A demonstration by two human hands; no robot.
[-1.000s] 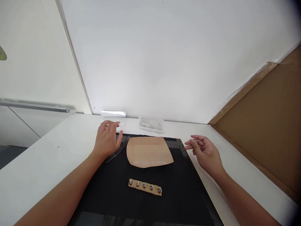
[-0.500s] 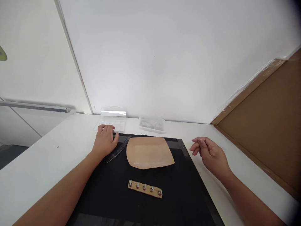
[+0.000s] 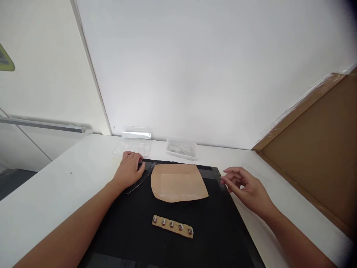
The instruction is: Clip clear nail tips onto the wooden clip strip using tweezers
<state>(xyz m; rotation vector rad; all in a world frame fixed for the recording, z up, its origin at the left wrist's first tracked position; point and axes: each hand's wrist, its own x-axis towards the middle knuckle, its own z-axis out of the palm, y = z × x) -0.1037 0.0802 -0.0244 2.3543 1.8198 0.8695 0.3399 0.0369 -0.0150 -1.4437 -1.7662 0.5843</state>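
My left hand [image 3: 130,170] rests at the far left corner of the black mat [image 3: 134,230], fingers bent and thumb held apart, with no object visible in it. Beside it lies a dark curved strip [image 3: 143,178] with a pale edge. My right hand [image 3: 247,188] is above the mat's far right corner. Its thumb and a fingertip come together; anything between them is too small to make out. Between the hands lies a tan, leather-like sheet [image 3: 178,183]. Nearer me is a small tan strip [image 3: 176,230] carrying several round metallic studs, each with a small whitish piece.
Against the white wall [image 3: 178,74] stand an open clear plastic case [image 3: 132,146] and a translucent box [image 3: 181,149] of pale pieces. The mat lies on a white table [image 3: 61,197]. A brown framed panel [image 3: 312,149] leans along the right side.
My right hand has moved slightly left to the mat's corner, and its thumb has stretched forward to a fingertip. My left hand has shifted a little right and nearer me. The view has tilted slightly.
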